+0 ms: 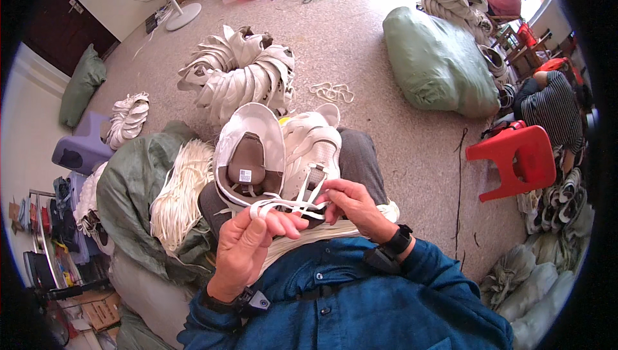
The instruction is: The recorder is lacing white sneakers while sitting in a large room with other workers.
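Observation:
Two pale shoe uppers rest side by side on my lap; the left upper (248,157) shows its brown lining and a small white label, and the right upper (313,147) has its perforated toe and tongue upward. A white shoelace (278,202) runs in loops just below them, with strands reaching the right upper. My left hand (244,244) is closed on the looped lace between thumb and fingers. With thumb and forefinger, my right hand (354,205) pinches the lace beside the right upper. More loose cream laces lie across my lap beneath both hands.
A thick bundle of cream laces (182,195) hangs over green sacking (132,183) at my left. Ahead, a ring of stacked uppers (241,73) stands on the floor. A big green sack (434,60), a red stool (515,160) and a person in stripes (553,109) are to the right.

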Motion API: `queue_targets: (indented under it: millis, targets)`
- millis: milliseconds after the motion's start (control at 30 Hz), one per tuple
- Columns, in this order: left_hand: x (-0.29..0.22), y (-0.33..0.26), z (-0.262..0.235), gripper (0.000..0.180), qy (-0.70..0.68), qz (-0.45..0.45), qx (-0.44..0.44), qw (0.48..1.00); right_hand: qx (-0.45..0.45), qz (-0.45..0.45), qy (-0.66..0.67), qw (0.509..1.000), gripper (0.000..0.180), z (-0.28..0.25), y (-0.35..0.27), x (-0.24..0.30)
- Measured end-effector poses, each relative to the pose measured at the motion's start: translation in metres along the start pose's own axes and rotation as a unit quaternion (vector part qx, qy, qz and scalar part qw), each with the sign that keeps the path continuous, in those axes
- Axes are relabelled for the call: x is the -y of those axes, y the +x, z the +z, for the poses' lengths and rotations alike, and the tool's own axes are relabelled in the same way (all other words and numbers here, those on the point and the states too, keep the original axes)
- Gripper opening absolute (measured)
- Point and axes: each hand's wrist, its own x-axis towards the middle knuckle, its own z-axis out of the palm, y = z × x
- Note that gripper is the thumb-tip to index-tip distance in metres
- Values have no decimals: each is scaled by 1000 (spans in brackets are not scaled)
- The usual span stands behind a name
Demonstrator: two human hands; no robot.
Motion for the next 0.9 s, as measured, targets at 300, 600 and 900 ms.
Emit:
queue_targets:
  millis: [300,600,900]
  targets:
    - [-4,-8,-3,28,48,-88,175,980,-67,64,-3,996,28,10,4,9]
    - [2,7,-10,17,272,-124,256,919,65,78,91,991,27,24,8,14]
    - [72,55,-26,37,23,-309,7,951,234,10,-37,971,29,20,-29,16]
